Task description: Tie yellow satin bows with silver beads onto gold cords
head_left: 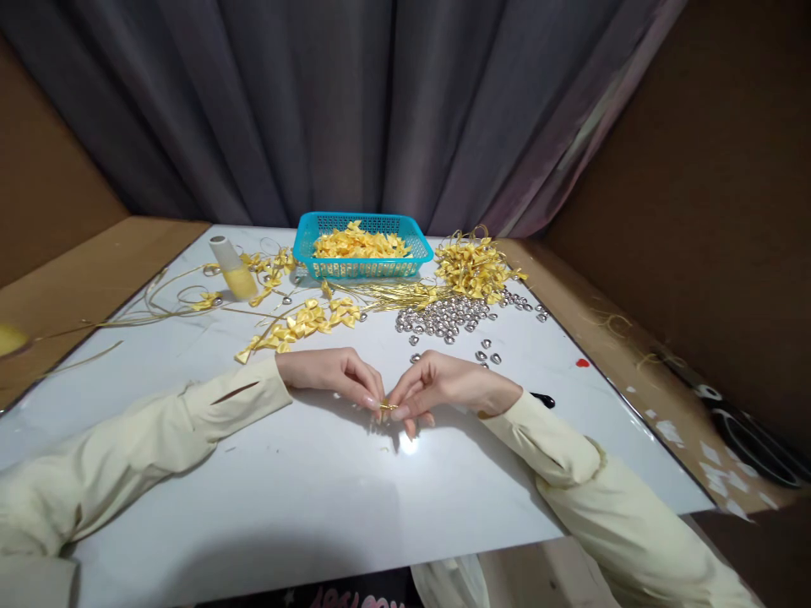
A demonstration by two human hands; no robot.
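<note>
My left hand [347,376] and my right hand [440,384] meet above the white board, fingertips pinched together. Between them is a short piece of gold cord [386,407], gripped from both sides; most of it is hidden by the fingers. Silver ring-like beads [443,317] lie in a pile beyond my right hand, a few scattered close to it. Beyond my left hand is a row of yellow ribbon bows [307,321]. A bundle of cut gold cords [405,295] stretches behind both hands.
A turquoise basket [364,268] of yellow bows stands at the back, beside a heap of corded bows [475,266]. A glue bottle [234,268] with a pale cap leans at left. Black scissors [753,439] lie at the right edge. A grey curtain [355,110] hangs behind.
</note>
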